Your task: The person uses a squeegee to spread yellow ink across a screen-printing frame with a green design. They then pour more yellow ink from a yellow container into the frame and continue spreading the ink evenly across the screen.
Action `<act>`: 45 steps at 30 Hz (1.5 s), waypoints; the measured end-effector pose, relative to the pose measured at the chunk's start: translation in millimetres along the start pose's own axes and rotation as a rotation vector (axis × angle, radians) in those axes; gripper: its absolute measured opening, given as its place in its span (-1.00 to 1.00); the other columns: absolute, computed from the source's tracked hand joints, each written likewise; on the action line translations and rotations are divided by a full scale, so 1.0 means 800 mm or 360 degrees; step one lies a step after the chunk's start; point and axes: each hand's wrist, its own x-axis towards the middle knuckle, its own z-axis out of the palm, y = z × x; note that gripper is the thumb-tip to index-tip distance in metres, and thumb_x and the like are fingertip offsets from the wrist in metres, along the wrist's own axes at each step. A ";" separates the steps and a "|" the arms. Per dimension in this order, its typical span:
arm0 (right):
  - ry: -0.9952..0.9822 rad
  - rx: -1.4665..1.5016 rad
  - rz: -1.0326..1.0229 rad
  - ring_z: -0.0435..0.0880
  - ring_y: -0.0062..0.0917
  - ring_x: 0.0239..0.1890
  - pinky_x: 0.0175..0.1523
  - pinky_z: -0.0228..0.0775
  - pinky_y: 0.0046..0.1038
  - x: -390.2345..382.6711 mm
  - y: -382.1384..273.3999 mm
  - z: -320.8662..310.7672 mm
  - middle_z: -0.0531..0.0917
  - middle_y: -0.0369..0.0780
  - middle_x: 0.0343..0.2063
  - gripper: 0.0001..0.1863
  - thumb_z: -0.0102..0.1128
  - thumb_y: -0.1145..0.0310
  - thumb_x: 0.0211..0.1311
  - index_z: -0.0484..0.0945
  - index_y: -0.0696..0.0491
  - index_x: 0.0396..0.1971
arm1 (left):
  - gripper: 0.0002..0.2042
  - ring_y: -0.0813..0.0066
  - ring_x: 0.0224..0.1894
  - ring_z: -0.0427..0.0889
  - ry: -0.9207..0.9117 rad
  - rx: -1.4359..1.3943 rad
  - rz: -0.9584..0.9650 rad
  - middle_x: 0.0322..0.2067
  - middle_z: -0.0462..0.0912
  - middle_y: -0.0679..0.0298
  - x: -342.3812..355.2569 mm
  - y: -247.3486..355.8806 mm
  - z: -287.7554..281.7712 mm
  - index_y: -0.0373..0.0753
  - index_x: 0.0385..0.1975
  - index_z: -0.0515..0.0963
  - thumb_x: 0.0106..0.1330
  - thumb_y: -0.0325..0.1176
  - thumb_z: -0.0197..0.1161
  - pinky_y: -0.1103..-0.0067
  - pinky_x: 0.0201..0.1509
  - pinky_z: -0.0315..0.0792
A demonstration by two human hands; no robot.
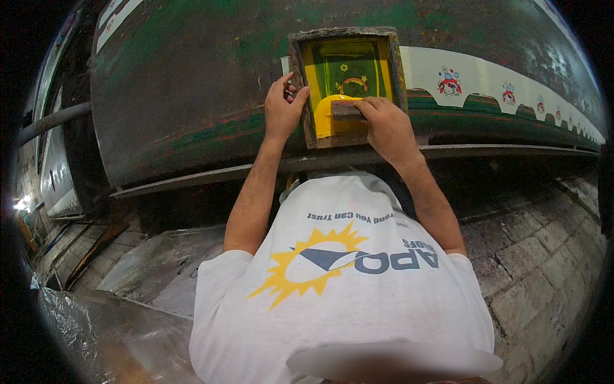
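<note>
A screen printing frame (401, 73) with a worn wooden border lies on a long dark table (192, 83). Its mesh is green and yellow, with a small flower and rainbow pattern. My left hand (284, 110) is at the frame's left side, thumb and curled fingers against the border. In my right hand (387, 128) is a squeegee (346, 111) with a brownish block handle, gripped at its right end. The squeegee stands within the frame's lower half. Yellow ink (325, 115) lies around it, pooled above and to its left. The squeegee's blade edge is hidden.
To the right runs a row of white scalloped sheets (483, 80) printed with small red and blue figures. A rail (499, 151) follows the table's near edge. A dark pipe (54, 121) sticks out at left. Clear plastic sheeting (153, 269) covers part of the block-paved floor (543, 256).
</note>
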 end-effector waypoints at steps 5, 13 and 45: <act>0.0168 0.0005 -0.0053 0.69 -0.17 0.16 0.26 0.61 -0.21 0.009 0.007 0.018 0.71 -0.14 0.09 -0.38 0.37 0.74 -0.03 0.65 0.08 0.14 | -0.30 0.54 -0.25 0.48 -0.0150 -0.0085 -0.0084 -0.19 0.52 0.30 0.007 0.004 -0.007 -0.26 0.52 0.39 0.42 -0.22 0.47 0.54 -0.09 0.52; 0.0178 -0.0070 0.0017 0.70 -0.13 0.13 0.22 0.61 -0.16 0.108 0.041 0.003 0.74 -0.12 0.03 -0.49 0.37 0.64 0.11 0.68 0.05 0.12 | -0.19 0.52 -0.26 0.46 -0.0352 -0.0103 -0.0084 -0.23 0.46 0.30 0.021 0.005 -0.020 -0.24 0.62 0.23 0.42 -0.23 0.47 0.55 -0.13 0.50; -0.0043 0.0090 -0.0114 0.67 -0.19 0.16 0.29 0.54 -0.20 0.012 0.014 -0.002 0.72 -0.17 0.06 -0.47 0.33 0.62 0.04 0.67 0.06 0.10 | -0.09 -0.10 -0.35 0.83 -0.0568 0.0620 -0.0058 -0.30 0.78 -0.23 0.053 0.038 -0.017 -0.61 0.53 0.06 0.38 -0.11 0.31 0.20 -0.21 0.72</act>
